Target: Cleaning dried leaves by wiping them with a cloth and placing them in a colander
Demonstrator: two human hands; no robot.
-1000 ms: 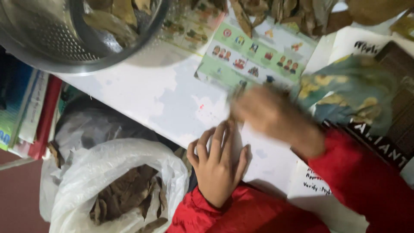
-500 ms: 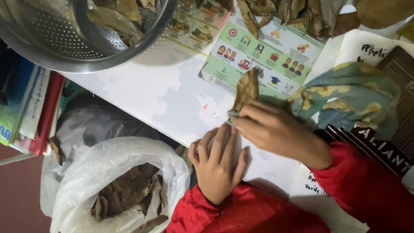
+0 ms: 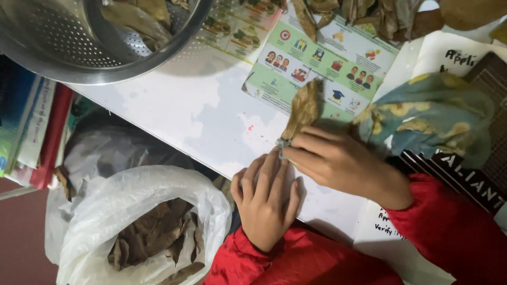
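Note:
My right hand (image 3: 338, 163) reaches in from the right and pinches the stem end of a dried brown leaf (image 3: 303, 108). The leaf stands up from the fingers over the edge of an illustrated green sheet (image 3: 317, 58). My left hand (image 3: 264, 200) lies flat on the white table (image 3: 185, 111), fingers stretched forward. Its fingertips touch the leaf's stem end beside the right fingers. Both arms are in red sleeves.
A metal colander (image 3: 63, 47) holding dried leaves stands at the top left. A white plastic bag (image 3: 142, 232) of dried leaves sits below the table edge at the lower left. More leaves (image 3: 369, 13) lie at the top, a patterned cloth (image 3: 433, 116) right, books (image 3: 31, 126) far left.
My right hand was blurred in motion a second ago and now holds the leaf still at its stem. My left hand has stayed flat on the table.

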